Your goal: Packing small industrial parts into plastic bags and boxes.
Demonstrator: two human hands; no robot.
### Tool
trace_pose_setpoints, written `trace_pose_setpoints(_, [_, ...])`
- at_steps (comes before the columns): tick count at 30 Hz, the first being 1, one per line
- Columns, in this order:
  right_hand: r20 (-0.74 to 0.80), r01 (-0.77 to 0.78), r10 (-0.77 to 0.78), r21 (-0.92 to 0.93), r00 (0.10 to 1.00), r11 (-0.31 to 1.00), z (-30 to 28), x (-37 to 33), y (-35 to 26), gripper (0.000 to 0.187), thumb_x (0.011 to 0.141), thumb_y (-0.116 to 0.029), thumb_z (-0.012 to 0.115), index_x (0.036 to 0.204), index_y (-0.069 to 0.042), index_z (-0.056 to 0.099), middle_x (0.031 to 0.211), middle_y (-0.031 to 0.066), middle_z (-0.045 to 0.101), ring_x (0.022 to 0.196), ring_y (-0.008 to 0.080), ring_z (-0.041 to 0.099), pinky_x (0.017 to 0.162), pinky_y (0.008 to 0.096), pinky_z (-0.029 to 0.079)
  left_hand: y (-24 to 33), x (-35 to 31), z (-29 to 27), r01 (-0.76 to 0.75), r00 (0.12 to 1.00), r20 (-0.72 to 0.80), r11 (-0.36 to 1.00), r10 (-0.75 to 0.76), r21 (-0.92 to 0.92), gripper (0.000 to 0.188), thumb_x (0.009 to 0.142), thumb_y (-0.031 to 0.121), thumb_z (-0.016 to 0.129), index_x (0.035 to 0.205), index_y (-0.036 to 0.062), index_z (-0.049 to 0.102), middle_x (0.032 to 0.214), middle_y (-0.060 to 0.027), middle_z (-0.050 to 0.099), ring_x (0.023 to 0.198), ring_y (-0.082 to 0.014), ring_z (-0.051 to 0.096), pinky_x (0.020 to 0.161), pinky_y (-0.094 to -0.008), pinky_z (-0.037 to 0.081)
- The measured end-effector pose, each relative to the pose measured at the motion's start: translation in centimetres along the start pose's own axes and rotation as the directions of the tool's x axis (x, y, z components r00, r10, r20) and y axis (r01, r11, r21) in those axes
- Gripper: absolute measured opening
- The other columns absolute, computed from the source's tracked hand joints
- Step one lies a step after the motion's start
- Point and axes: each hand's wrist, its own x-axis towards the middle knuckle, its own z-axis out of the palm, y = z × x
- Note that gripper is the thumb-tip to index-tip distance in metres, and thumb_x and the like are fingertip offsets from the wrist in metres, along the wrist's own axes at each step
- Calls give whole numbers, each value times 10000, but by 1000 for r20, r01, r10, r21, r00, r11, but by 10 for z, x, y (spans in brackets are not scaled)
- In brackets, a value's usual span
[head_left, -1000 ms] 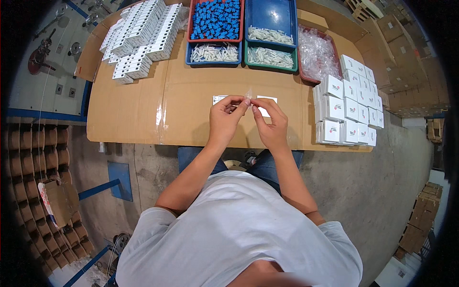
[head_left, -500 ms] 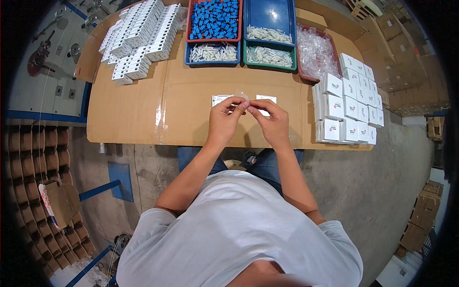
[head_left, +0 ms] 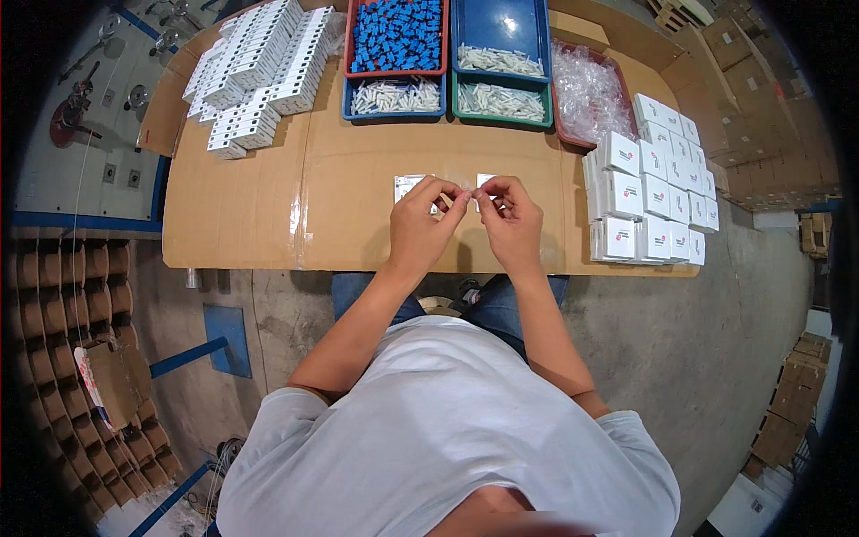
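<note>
My left hand and my right hand meet over the front middle of the cardboard-covered table, fingertips almost touching. Thumb and forefinger of each are pinched on a small clear plastic bag, of which little shows between the fingers. A flat white piece with dark marks lies just beyond my left hand, partly covered by it. Another white piece is behind my right fingers, mostly hidden.
Stacked white boxes stand at left and right. Along the back are a red tray of blue clips, blue and green trays of white plugs, and a red tray of clear bags. The table's front edge is close.
My fingertips have shifted slightly right and spread a little apart. The clear plastic that stood up above them is now lower and less visible. The view has shifted slightly.
</note>
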Motion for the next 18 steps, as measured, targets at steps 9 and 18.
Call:
trace_pose_setpoints(9, [103, 300, -282, -337, 954, 892, 2, -5, -17, 139, 867, 0, 670, 999, -20, 710, 893, 77, 651, 627, 180, 641, 575, 283, 504, 3, 3, 2, 59, 998, -35, 998, -58, 29, 141, 868, 141, 737, 851, 13, 680, 812, -61, 674, 624, -148, 596, 562, -281, 487])
trace_pose_setpoints(18, [147, 249, -217, -253, 965, 935, -1, -3, -8, 120, 889, -73, 723, 989, -7, 733, 915, 59, 663, 676, 132, 639, 579, 254, 498, -11, 4, 7, -24, 986, -167, 999, 19, -28, 242, 895, 209, 755, 986, 3, 667, 928, -67, 677, 777, -135, 605, 645, -268, 500])
